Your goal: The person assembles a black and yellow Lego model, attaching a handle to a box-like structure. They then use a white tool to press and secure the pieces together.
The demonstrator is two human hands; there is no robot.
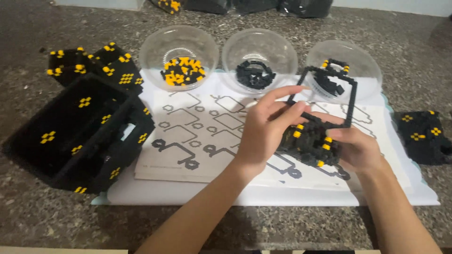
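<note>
Both hands hold a small black-and-yellow brick assembly (310,141) above an open instruction booklet (197,141). My left hand (266,129) presses on its top and left side with the index finger stretched out. Under and to the right of it, my right hand (358,148) cups the piece. A thin black rectangular frame (352,101) with yellow studs rises from the assembly toward the bowls.
Three clear bowls stand behind the booklet: yellow-and-black bricks (181,70), black bricks (255,75), more black bricks (329,83). A large black box-shaped brick build (80,131) lies at the left, another piece (92,63) behind it, a smaller one (421,134) at the right.
</note>
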